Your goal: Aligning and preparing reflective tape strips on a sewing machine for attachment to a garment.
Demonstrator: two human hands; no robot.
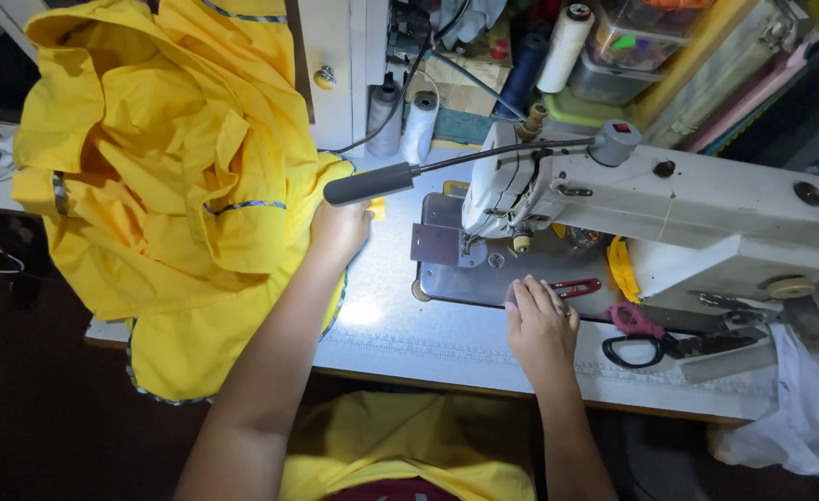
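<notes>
- The left hand [338,232] lies on the edge of the yellow garment [173,176], its fingers curled down onto the cloth and pressing it to the worktop [400,325]; whether they pinch a fold or only rest there I cannot tell.
- The garment is heaped to the left of those fingers, with a grey-blue piped trim [243,205] along its seams, and part of it hangs over the worktop's near edge.
- The cloth looks light, soft and floppy, likely to slide and bunch; a hemmed or piped edge seems the firmest place to take hold.
- The right hand [539,325] rests flat on the worktop, fingers together and stretched forward, closed on nothing, with the fingertips touching the sewing machine's metal bed plate [465,278].
- Just beyond those fingertips lie red-handled thread snips [578,287]; to their right are black-handled scissors [651,349].
- The sewing machine [669,204] stands beyond the right fingers, its needle area ahead and to their left.
- A lamp on a thin arm [372,183] hangs just above the left fingers.
- Thread cones [419,125] stand well beyond both hands.
</notes>
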